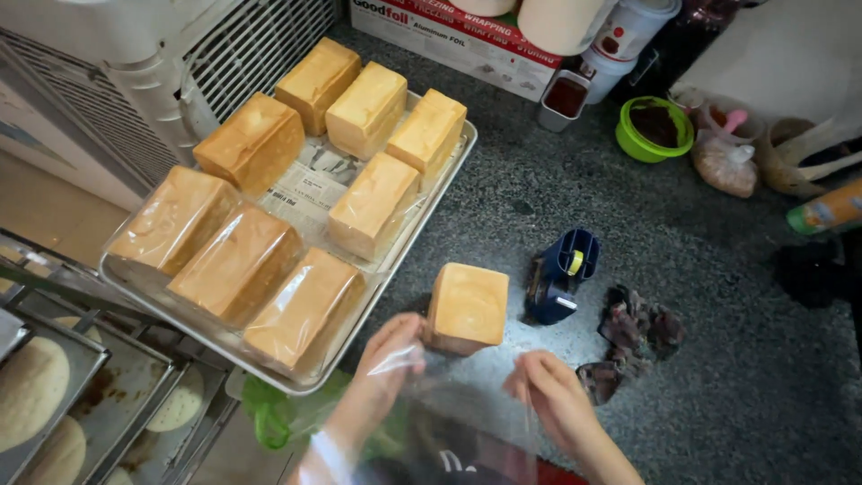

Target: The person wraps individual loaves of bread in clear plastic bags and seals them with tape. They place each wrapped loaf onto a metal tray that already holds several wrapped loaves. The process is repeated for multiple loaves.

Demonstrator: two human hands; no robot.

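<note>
on the dark speckled table [718, 377], three wrapped loaves [238, 260] and five bare ones [368, 108] are left on the tray [449, 171], while a clear bag [449, 404] is pinched open by left hand [391, 355] and right hand [548, 391] before one bare loaf [467, 307] standing just beside the tray.

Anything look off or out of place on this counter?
Nothing spilled or damaged. The one unwrapped loaf stands on end on the counter, off the tray, beside the tape dispenser. Both hands, left and right, hold a clear plastic bag just below it. A crumpled dark cloth lies nearby.
</note>
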